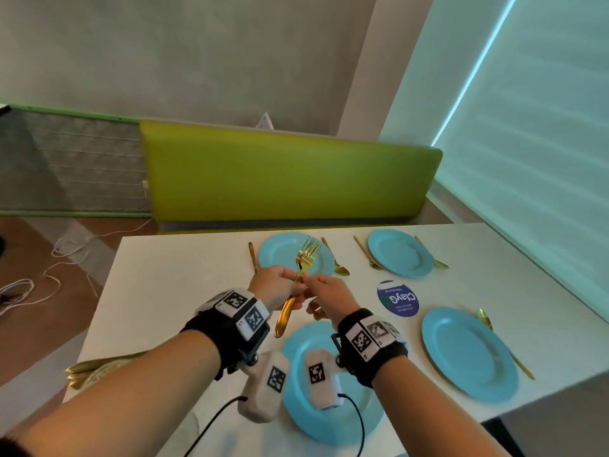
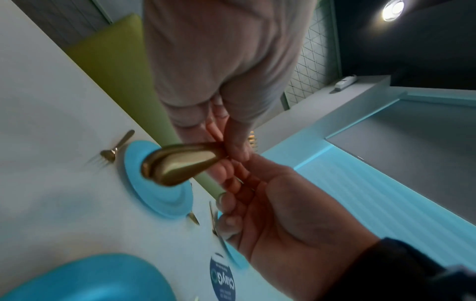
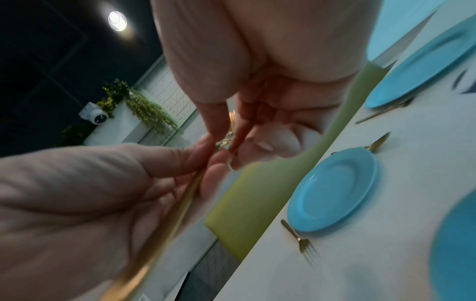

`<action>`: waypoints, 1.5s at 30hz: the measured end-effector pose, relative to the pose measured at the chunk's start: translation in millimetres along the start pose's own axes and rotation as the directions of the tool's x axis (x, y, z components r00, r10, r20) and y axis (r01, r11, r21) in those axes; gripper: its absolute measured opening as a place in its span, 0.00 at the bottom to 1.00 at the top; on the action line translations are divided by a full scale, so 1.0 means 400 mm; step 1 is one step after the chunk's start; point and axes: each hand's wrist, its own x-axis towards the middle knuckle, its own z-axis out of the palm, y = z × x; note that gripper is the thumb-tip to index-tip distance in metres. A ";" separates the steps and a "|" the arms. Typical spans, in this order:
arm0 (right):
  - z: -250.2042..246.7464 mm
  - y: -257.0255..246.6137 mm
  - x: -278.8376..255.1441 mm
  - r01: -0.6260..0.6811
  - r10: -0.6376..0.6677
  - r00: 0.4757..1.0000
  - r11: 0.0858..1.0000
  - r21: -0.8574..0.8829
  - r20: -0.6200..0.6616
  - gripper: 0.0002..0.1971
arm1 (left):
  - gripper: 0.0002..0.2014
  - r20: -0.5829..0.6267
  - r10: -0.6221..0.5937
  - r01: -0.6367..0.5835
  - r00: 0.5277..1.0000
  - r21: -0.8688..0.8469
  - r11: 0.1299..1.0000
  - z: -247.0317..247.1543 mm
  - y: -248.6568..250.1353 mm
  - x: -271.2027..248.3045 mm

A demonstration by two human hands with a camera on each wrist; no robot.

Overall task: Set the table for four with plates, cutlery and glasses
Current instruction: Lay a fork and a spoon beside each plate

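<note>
Above the table's middle, my left hand [image 1: 280,286] grips the handles of gold forks [image 1: 301,265], which look like two stacked, tines pointing up and away. My right hand [image 1: 329,293] pinches them at the neck, just beside the left fingers. In the left wrist view the fork handle ends [image 2: 180,163] stick out below my left fingers. Four blue plates lie on the white table [image 1: 184,265]: far-left plate [image 1: 283,252], far-right plate [image 1: 400,253], near-right plate [image 1: 468,354], and near-left plate [image 1: 329,420] under my wrists.
Gold cutlery lies beside the plates: a piece [image 1: 253,257] and a spoon [image 1: 336,258] flank the far-left plate, a fork [image 1: 367,253] and another piece [image 1: 431,253] the far-right one, one piece [image 1: 504,344] right of the near-right plate. A purple round sticker [image 1: 398,298] marks the centre. A green bench [image 1: 290,176] runs behind.
</note>
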 end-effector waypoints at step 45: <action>-0.519 0.502 -0.017 -0.309 0.234 0.948 0.509 -0.803 -0.216 0.11 | 0.08 -0.248 -0.187 0.155 0.951 -0.142 0.978 0.405 -0.311 0.008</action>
